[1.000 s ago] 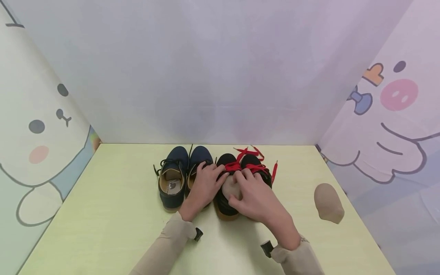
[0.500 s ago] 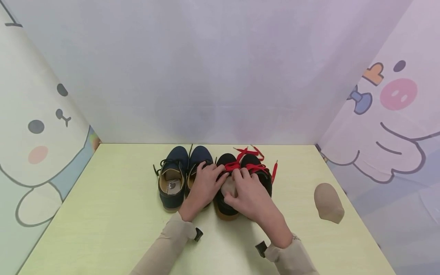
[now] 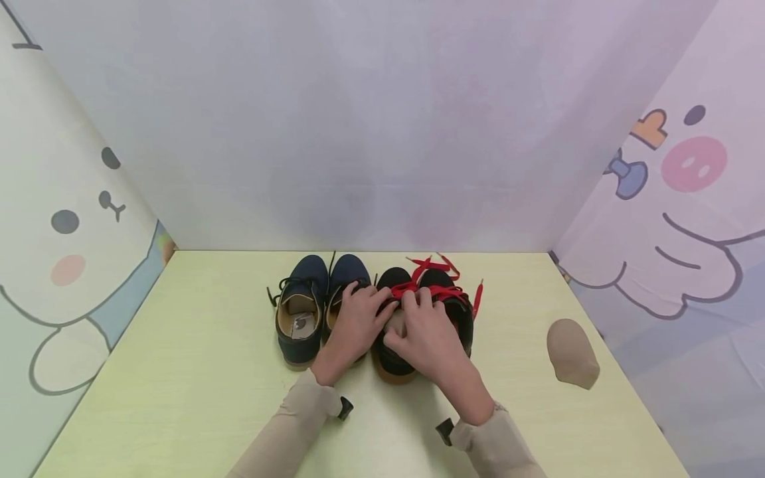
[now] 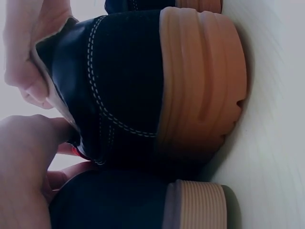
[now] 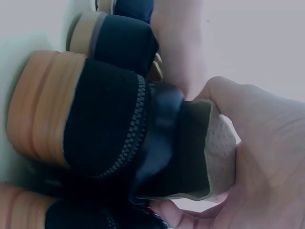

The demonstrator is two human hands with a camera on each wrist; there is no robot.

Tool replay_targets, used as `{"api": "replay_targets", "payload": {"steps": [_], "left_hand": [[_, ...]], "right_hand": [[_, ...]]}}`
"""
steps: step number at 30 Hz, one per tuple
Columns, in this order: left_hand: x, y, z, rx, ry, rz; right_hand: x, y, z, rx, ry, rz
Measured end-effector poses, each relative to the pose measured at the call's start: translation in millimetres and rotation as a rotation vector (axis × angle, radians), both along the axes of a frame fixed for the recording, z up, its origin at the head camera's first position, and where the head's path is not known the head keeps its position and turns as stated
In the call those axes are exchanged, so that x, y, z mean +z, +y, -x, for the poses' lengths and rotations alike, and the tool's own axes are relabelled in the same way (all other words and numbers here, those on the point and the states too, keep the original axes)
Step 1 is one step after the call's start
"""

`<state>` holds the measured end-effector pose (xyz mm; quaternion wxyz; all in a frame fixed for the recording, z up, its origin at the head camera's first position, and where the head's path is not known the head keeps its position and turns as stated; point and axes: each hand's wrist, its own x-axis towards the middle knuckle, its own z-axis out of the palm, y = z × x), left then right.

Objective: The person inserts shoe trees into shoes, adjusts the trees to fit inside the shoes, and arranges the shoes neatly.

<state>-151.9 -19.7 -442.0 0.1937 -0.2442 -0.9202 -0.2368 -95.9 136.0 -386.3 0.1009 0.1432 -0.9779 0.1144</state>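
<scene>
A black shoe (image 3: 390, 362) with red laces (image 3: 439, 290) stands beside its mate at the table's middle. My left hand (image 3: 355, 322) lies across the neighbouring navy shoe (image 3: 299, 312) and grips the black shoe's collar (image 4: 57, 57) at the opening. My right hand (image 3: 424, 332) holds a beige shoe form (image 3: 396, 322) down inside that opening. In the right wrist view the thumb and fingers of the right hand (image 5: 267, 157) curl round the form (image 5: 220, 143) above the black heel (image 5: 105, 119). The toe of the form is hidden inside the shoe.
A second beige shoe form (image 3: 572, 362) lies on the pale green table (image 3: 179, 372) at the right. The navy pair stands left of the black pair. Cartoon-printed walls close in the left, back and right sides.
My right hand and wrist have shifted a little left and forward over the black shoe, covering more of the beige form. The left hand and the shoes have stayed put.
</scene>
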Motion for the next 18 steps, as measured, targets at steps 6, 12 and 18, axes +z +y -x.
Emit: {"api": "replay_targets", "payload": {"steps": [6, 12, 18], "left_hand": [[-1.2, -0.6, 0.4, 0.002, 0.003, -0.004], [-0.7, -0.9, 0.0, 0.003, -0.008, -0.002], [1.2, -0.6, -0.4, -0.003, -0.005, 0.004]], "right_hand": [[-0.5, -2.1, -0.7, -0.044, -0.027, 0.029], [7.9, 7.3, -7.2, -0.031, -0.161, 0.161], [15.4, 23.7, -14.2, 0.033, -0.287, 0.327]]}}
